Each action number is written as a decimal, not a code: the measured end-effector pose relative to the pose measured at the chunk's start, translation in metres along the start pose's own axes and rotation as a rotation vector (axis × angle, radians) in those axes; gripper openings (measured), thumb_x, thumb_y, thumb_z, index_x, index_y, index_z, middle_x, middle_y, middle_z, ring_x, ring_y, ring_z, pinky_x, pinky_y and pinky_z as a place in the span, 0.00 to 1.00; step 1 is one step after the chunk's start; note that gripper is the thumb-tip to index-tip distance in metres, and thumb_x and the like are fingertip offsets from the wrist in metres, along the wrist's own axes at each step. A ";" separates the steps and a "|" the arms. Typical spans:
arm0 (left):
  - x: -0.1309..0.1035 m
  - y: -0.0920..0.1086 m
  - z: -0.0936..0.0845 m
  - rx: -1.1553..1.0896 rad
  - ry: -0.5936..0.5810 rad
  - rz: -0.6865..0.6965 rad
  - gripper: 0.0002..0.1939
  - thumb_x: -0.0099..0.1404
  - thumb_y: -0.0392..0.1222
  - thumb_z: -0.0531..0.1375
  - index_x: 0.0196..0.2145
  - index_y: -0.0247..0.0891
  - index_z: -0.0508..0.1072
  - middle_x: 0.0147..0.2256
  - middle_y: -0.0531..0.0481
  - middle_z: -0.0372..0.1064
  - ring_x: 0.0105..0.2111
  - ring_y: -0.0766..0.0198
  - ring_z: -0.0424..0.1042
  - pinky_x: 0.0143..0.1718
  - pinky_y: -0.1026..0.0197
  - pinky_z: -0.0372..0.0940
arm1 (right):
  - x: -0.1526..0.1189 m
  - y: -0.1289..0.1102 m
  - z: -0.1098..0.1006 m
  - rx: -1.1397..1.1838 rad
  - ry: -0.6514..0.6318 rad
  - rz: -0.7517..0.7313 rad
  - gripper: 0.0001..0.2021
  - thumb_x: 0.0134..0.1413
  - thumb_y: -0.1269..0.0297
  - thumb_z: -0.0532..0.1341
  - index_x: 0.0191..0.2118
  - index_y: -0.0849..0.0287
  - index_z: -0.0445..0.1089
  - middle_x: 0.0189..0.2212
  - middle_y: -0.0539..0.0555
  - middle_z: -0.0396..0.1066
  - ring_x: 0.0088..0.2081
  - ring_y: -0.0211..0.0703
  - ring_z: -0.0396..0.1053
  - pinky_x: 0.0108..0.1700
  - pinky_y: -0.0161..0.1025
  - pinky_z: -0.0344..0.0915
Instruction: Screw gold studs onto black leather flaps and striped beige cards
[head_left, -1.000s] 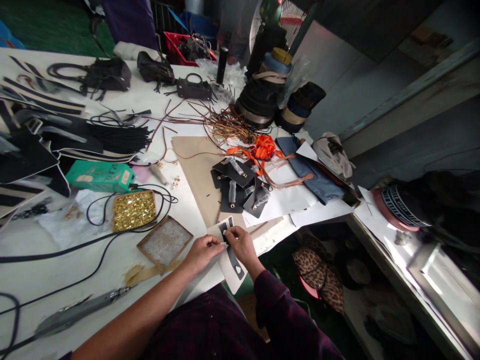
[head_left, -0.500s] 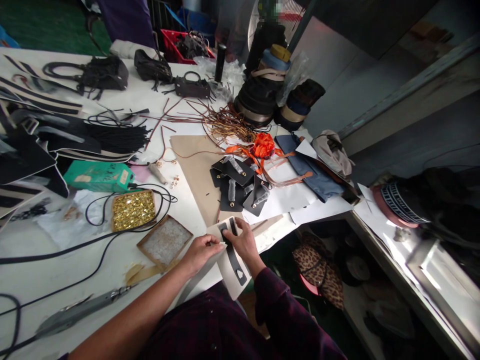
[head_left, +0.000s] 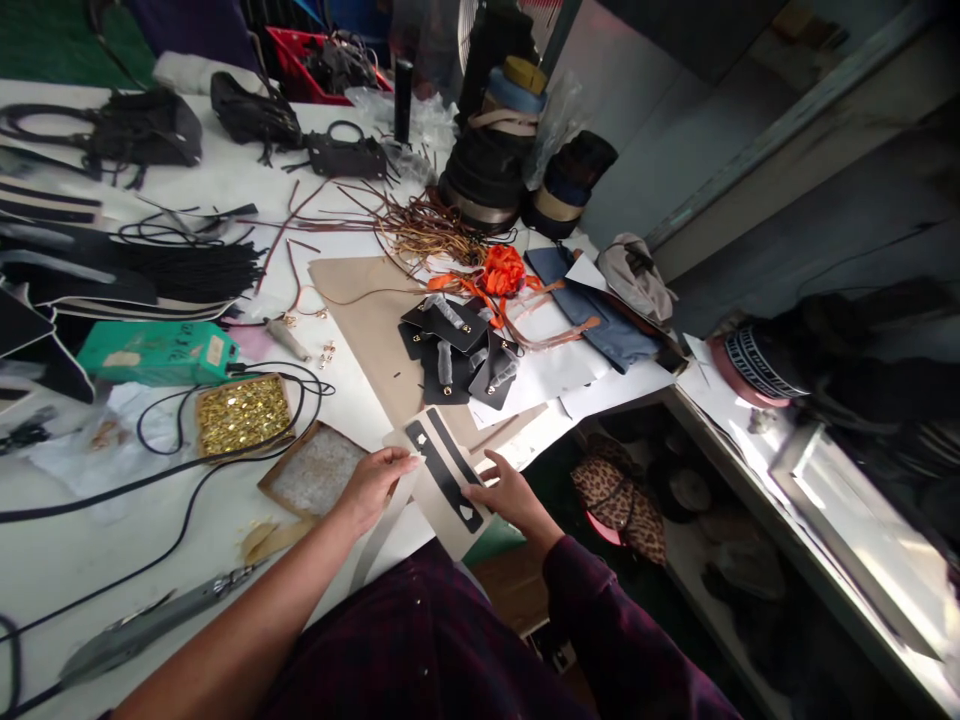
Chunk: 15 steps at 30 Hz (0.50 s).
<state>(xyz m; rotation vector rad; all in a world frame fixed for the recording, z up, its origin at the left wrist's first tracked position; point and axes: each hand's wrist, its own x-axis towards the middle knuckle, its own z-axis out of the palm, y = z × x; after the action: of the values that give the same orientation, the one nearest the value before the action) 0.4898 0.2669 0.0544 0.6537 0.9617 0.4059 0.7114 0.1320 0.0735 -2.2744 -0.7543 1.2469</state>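
A beige card with black strips across it tilts over the near edge of the table. Pale cut-out-like patches show near the ends of one strip. At the card's left edge my left hand pinches with thumb and forefinger. My right hand holds the right edge, thumb on a black strip and forefinger raised; its other fingers are partly hidden. Just beyond the card lie several black leather pieces with plastic-wrapped parts and small gold-coloured fittings.
To the left are a box of gold-coloured studs, a shallow box, a green box, black cables and a grey handheld tool. Strap rolls, brown cords and an orange ribbon bundle sit farther back.
My right thumb has slid down the card toward its near end, uncovering the far end of the black strip. My left hand has shifted slightly left. The camera view has turned a little right.
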 end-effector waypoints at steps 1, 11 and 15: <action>-0.001 -0.001 0.000 -0.012 -0.006 -0.004 0.18 0.50 0.49 0.74 0.30 0.37 0.73 0.22 0.56 0.70 0.20 0.67 0.68 0.24 0.64 0.63 | -0.007 0.009 0.002 -0.004 0.005 0.012 0.52 0.37 0.49 0.77 0.68 0.57 0.59 0.46 0.56 0.75 0.41 0.49 0.75 0.43 0.42 0.70; -0.015 -0.005 0.011 0.027 -0.051 0.003 0.18 0.50 0.47 0.74 0.32 0.35 0.75 0.24 0.54 0.73 0.22 0.67 0.70 0.26 0.64 0.63 | -0.036 0.028 0.031 0.320 0.024 0.036 0.11 0.41 0.60 0.71 0.31 0.59 0.75 0.24 0.48 0.75 0.26 0.42 0.71 0.29 0.36 0.66; -0.023 -0.002 0.017 0.084 -0.071 0.019 0.18 0.50 0.49 0.75 0.30 0.35 0.75 0.22 0.56 0.71 0.20 0.69 0.67 0.25 0.66 0.59 | -0.050 0.026 0.029 0.302 0.040 0.030 0.08 0.40 0.64 0.69 0.29 0.60 0.73 0.22 0.47 0.74 0.24 0.40 0.70 0.25 0.33 0.62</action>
<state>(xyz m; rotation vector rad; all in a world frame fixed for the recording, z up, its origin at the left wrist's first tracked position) 0.4921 0.2459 0.0743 0.7490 0.9094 0.3586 0.6709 0.0834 0.0748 -2.0641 -0.4818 1.2328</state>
